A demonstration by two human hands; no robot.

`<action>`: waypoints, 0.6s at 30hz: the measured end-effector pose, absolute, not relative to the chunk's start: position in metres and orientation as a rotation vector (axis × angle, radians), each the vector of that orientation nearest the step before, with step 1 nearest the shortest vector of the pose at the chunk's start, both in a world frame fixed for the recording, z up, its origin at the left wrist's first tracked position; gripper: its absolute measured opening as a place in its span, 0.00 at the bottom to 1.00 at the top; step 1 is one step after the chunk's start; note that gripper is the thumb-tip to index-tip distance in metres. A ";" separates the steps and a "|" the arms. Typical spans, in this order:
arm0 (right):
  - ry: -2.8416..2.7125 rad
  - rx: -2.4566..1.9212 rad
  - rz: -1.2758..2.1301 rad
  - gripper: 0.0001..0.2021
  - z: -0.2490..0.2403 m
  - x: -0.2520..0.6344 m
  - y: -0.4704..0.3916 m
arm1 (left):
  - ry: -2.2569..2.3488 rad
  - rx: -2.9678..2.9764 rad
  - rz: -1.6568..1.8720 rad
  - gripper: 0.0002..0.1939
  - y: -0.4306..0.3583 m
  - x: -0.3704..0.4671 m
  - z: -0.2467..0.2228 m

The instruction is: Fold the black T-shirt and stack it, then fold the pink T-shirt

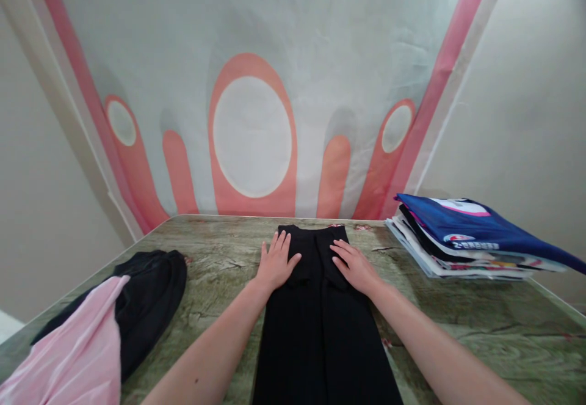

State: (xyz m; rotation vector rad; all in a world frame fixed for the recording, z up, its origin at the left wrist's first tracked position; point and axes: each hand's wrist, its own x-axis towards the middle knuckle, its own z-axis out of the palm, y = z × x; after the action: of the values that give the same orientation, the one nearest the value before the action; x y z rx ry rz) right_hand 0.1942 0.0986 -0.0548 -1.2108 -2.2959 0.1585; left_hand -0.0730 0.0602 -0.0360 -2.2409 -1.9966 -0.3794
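Spread flat, your left hand (273, 266) and right hand (358, 267) are touching one black garment (304, 332), between two cloths (153, 298) and one folded stack (451, 231).

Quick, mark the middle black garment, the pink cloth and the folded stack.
Black garment (311, 325): head view, its middle, beside the lengthwise line.
Pink cloth (86, 350): head view, middle of its visible part.
Folded stack (471, 228): head view, its blue top layer.
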 end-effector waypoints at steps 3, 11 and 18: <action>-2.317 -1.192 0.162 0.20 -0.052 0.194 0.098 | -2.070 -2.245 -0.330 0.34 0.065 -0.078 -0.039; -2.359 -1.223 0.189 0.20 -0.052 0.193 0.098 | -2.182 -2.155 -0.328 0.35 0.067 -0.081 -0.043; -2.338 -1.226 0.200 0.19 -0.051 0.192 0.097 | -2.044 -2.270 -0.434 0.28 0.071 -0.084 -0.034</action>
State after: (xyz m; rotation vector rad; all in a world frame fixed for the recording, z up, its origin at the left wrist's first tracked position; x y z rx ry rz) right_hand 0.1921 0.0969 -0.0513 -1.2255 -2.3381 0.1998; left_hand -0.0845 0.0708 -0.0342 -2.2703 -2.0442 -0.4343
